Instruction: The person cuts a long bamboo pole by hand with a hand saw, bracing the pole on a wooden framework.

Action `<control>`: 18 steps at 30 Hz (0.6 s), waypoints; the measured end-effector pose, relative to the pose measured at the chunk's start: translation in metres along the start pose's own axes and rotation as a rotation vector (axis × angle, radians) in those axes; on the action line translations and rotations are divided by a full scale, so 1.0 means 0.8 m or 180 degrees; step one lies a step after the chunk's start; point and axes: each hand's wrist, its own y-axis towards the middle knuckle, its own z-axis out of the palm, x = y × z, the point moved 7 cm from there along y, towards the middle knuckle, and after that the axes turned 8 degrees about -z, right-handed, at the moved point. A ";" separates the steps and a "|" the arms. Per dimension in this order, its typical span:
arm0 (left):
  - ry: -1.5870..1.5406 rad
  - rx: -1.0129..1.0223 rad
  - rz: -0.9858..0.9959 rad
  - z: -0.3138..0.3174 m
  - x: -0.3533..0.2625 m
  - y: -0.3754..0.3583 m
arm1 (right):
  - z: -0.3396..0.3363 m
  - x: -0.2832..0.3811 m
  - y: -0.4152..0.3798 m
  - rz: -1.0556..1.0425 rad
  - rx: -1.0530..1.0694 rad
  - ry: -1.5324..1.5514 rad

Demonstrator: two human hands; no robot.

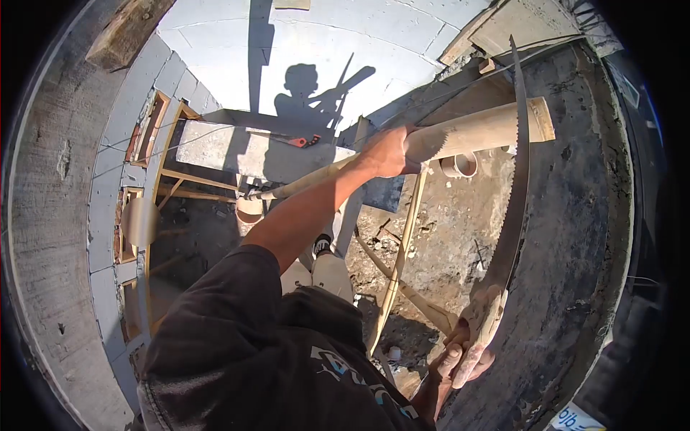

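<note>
My left hand (387, 152) is closed around a long pale tan pipe (474, 133), which runs from the lower left up to a wider end at the right. Low on the right, my right hand (460, 358) grips the worn, light handle of a handsaw (519, 179). The long curved blade points upward, its teeth facing left. In this view the blade crosses in front of the pipe near its wider end. A toothed shadow falls on the pipe just beyond my left hand.
A concrete ledge (568, 215) runs along the right. A red-handled tool (305, 141) lies on a pale slab (205, 147). Wooden poles (402, 258) stand below, over rubble ground with a short round pipe piece (460, 165). Grey block walls (215, 43) rise ahead and left.
</note>
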 end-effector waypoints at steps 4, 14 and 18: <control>-0.0745 0.0095 0.0253 -0.103 0.007 -0.018 | 0.018 0.010 0.035 -0.0541 0.0282 0.0743; -0.0724 -0.0236 0.0189 -0.145 0.015 -0.006 | 0.045 0.027 0.079 -0.0970 0.0751 -0.0280; -0.0754 0.0151 -0.0680 -0.160 -0.003 -0.030 | 0.043 0.028 0.069 -0.0586 0.0772 0.0019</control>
